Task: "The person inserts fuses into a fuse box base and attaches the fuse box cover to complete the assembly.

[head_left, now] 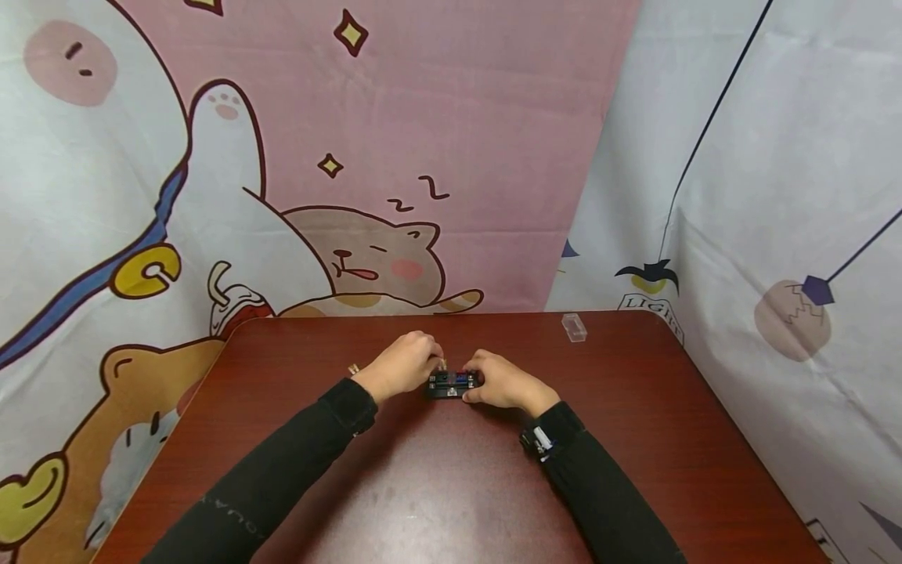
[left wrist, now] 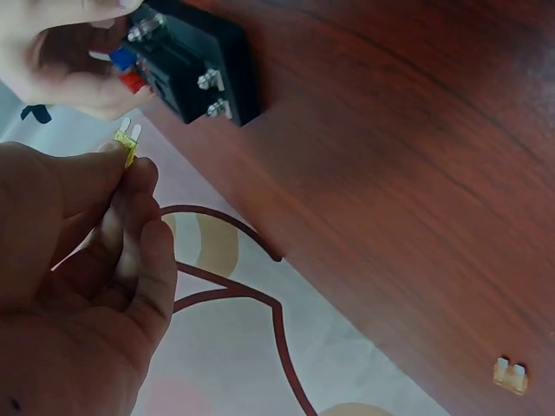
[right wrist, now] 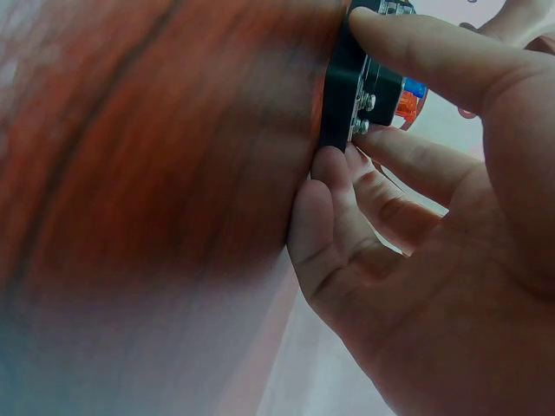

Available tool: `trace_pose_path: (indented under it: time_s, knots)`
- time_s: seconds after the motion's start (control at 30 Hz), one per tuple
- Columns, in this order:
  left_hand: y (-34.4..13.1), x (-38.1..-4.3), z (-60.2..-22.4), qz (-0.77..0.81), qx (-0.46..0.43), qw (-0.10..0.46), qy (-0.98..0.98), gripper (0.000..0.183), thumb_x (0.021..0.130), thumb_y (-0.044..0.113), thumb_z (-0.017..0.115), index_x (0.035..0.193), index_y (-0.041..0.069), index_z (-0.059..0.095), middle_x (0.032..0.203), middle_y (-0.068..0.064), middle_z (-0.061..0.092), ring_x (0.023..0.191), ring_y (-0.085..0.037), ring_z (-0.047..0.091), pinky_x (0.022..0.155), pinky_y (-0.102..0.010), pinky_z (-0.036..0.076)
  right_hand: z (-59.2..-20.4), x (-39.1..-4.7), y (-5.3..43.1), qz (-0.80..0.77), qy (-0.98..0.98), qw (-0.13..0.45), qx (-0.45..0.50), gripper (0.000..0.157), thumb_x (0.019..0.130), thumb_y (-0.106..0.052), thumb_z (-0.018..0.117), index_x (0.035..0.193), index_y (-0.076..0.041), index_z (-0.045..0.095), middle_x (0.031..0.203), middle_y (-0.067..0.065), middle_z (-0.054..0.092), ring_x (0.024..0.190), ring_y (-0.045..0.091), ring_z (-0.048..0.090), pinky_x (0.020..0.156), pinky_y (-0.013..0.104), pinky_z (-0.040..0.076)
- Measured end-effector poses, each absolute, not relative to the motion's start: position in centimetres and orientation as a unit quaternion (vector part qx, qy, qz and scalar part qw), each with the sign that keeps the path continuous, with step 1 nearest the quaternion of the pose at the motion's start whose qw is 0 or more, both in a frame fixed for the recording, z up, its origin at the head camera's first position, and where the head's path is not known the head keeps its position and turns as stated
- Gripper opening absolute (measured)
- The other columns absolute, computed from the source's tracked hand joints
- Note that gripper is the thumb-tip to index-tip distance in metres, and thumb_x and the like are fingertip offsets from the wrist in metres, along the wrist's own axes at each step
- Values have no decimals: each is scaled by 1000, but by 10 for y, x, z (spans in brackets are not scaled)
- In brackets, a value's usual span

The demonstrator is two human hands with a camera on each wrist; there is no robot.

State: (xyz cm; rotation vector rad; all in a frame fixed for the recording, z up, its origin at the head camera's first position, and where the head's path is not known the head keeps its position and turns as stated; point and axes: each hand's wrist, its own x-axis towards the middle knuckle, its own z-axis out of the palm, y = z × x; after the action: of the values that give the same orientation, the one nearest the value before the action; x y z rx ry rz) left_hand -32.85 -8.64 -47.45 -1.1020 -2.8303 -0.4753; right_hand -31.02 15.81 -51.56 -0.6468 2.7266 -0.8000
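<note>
My left hand (head_left: 405, 364) pinches a yellow blade fuse (left wrist: 127, 149) between thumb and forefinger, its two metal prongs pointing toward the block in the left wrist view. On the table, a black fuse block (head_left: 451, 384) with metal screw terminals lies under my right hand (head_left: 503, 381). Thumb and fingers of that hand grip the block at its right end. Seated in the block are a blue fuse (right wrist: 414, 87) and a red-orange fuse (right wrist: 407, 106). The left hand is just beside the block's left end, and in the left wrist view the yellow fuse stands apart from it.
A loose amber blade fuse (left wrist: 510, 376) lies on the brown wooden table (head_left: 437, 501), left of the left hand. Near the table's back edge sits a small clear plastic box (head_left: 574, 327). A printed cloth (head_left: 507, 157) hangs behind the table.
</note>
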Motion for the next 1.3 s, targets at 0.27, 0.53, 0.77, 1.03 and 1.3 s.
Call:
trace_pose_path:
  time_s: [0.27, 0.53, 0.77, 1.03, 1.3]
  knots:
    - [-83, -329, -481, -145, -348, 22, -926, 9, 103, 15, 78, 100, 13, 86, 96, -1, 81, 94, -18, 70, 89, -39, 61, -516, -311, 157, -273, 929, 113, -221, 45, 93, -26, 90, 133, -12, 76, 118, -2, 65, 100, 15, 61, 92, 38, 53]
    - [-78, -328, -481, -126, -351, 19, -928, 7, 102, 15, 81, 100, 13, 87, 95, -1, 81, 88, -16, 70, 84, -36, 62, -517, -310, 158, -270, 932, 110, -215, 44, 92, -27, 91, 132, -12, 77, 118, -3, 65, 101, 14, 60, 93, 39, 52]
    - [-78, -328, -484, -122, -345, 11, -931, 8, 102, 17, 81, 102, 13, 87, 96, -1, 81, 86, -14, 69, 84, -35, 62, -516, -310, 157, -272, 931, 115, -216, 44, 93, -27, 90, 132, -12, 77, 119, -3, 65, 102, 15, 61, 93, 39, 53]
    - [-80, -326, -484, -127, -352, 21, -927, 8, 101, 15, 81, 99, 12, 88, 92, 0, 80, 83, -13, 68, 82, -35, 61, -515, -310, 156, -274, 930, 116, -214, 45, 93, -26, 90, 133, -12, 76, 118, -3, 64, 101, 14, 60, 92, 38, 52]
    - [-80, -325, -481, -133, -343, 1, -930, 9, 101, 15, 80, 103, 12, 88, 97, -1, 83, 86, -12, 71, 86, -36, 62, -515, -309, 156, -272, 931, 118, -212, 44, 94, -27, 90, 133, -13, 76, 119, -3, 64, 101, 14, 60, 92, 38, 52]
